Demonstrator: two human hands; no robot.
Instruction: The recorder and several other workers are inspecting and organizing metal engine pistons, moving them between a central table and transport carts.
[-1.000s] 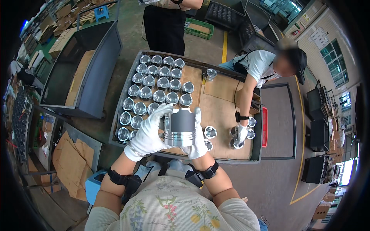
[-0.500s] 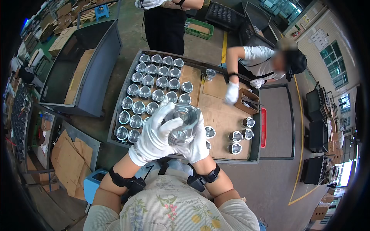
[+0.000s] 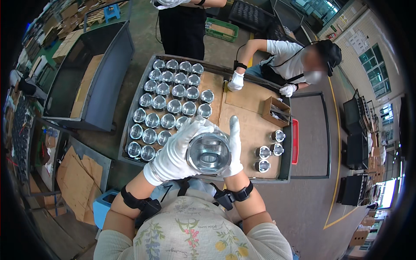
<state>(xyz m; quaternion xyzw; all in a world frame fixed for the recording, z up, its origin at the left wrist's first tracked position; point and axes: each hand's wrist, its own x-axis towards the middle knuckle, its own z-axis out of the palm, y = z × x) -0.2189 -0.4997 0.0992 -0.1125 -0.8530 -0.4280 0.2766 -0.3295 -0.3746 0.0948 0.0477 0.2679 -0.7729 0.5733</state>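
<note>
A shiny metal piston (image 3: pixel 209 152) is held between my two white-gloved hands, above the near edge of a shallow tray (image 3: pixel 284 171). Its hollow, open end is turned up toward me. My left hand (image 3: pixel 172 151) wraps its left side. Against its right side lies my right hand (image 3: pixel 234 151), with one finger pointing up and away from the metal. Rows of similar pistons (image 3: pixel 174 106) stand on the tray's left half, some partly hidden behind my left hand. Several more pistons (image 3: pixel 262 152) stand at the near right on the brown board (image 3: pixel 246 115).
Across the tray, a co-worker's gloved hand (image 3: pixel 236 81) touches the board's far edge. A small cardboard box (image 3: pixel 276 111) sits at the tray's right side, near a red crate (image 3: pixel 295 142). Another person stands behind the tray. A large grey cart (image 3: pixel 102 82) is at the left.
The piston has tipped so its hollow end faces me, and my right finger has lifted off. The co-worker's hand went from beside the cardboard box to the far edge, where a piston stood.
</note>
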